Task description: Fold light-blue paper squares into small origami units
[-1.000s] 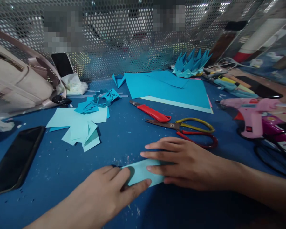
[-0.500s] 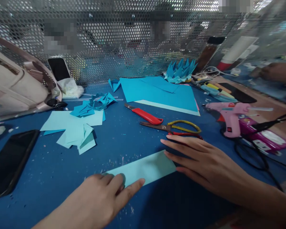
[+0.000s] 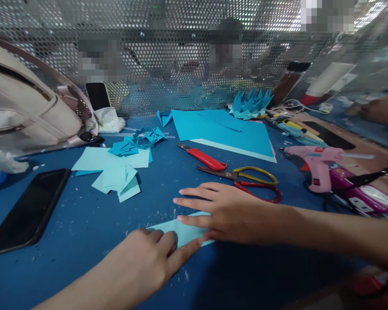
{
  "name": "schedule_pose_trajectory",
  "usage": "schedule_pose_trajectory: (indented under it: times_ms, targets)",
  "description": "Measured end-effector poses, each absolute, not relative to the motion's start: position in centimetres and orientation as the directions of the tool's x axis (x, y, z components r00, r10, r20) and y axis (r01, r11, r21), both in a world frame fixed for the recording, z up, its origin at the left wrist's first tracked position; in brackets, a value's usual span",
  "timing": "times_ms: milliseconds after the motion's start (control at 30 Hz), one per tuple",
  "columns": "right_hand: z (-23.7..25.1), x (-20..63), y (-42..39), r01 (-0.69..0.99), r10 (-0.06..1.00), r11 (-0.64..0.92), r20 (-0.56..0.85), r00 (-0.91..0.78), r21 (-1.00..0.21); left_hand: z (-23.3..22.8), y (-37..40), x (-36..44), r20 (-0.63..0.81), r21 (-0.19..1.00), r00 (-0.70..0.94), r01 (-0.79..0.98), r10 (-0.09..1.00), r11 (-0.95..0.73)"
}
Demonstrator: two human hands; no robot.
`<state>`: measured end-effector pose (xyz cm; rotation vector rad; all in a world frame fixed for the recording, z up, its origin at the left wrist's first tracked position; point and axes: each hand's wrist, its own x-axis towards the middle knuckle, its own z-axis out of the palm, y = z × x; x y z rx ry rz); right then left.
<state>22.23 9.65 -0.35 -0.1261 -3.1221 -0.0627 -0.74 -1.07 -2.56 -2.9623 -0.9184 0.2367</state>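
Observation:
A light blue folded paper strip (image 3: 184, 229) lies on the blue table (image 3: 84, 224) near the front edge. My left hand (image 3: 145, 262) presses its left end with fingertips flat on it. My right hand (image 3: 226, 211) lies flat over the strip's right part, fingers spread and pointing left. Most of the strip is hidden under the two hands. Red and yellow handled scissors (image 3: 245, 178) lie just behind my right hand.
A red utility knife (image 3: 203, 157), blue paper sheets (image 3: 226, 131), cut and folded pieces (image 3: 116, 168) and a spiky paper model (image 3: 250, 103) lie behind. A phone (image 3: 29, 211) and bag (image 3: 29, 116) sit left, a pink glue gun (image 3: 313, 165) right. Perforated metal screen at the back.
My right hand slid left along the strip from its right end and now covers most of it. My left hand stayed pressing the left end.

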Motion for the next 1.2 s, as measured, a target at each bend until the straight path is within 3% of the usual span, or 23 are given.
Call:
schedule_pose_trajectory:
  times_ms: [200,333,667,867,1033,1200]
  targets:
    - [-0.1,18.5,10.8,-0.088,-0.092,0.994,0.074,-0.993,0.058,-2.5,-1.3,-0.6,-0.082,-0.076,0.801,0.588,0.593,-0.805]
    - [0.0,16.2,11.3,-0.205,-0.209,0.974,0.041,-0.977,0.093,-2.9,-1.6,-0.5,-0.081,-0.081,0.793,0.598,0.603,-0.797]
    - [0.2,11.7,11.5,-0.336,-0.34,0.933,0.014,-0.94,0.125,-3.0,-2.4,0.0,-0.054,-0.159,0.757,0.638,0.651,-0.754]
    - [0.4,12.5,11.1,-0.276,-0.277,0.955,-0.006,-0.961,0.107,-3.5,-2.6,-0.4,-0.012,-0.166,0.746,0.655,0.666,-0.737]
    - [0.2,15.6,10.6,-0.213,-0.212,0.968,-0.023,-0.977,0.135,-3.2,-2.6,-0.4,-0.021,-0.079,0.746,0.662,0.665,-0.745]
    - [0.4,19.7,9.8,-0.073,-0.07,0.98,-0.023,-0.997,0.184,-2.5,-2.3,-0.6,-0.058,-0.027,0.758,0.649,0.649,-0.76]
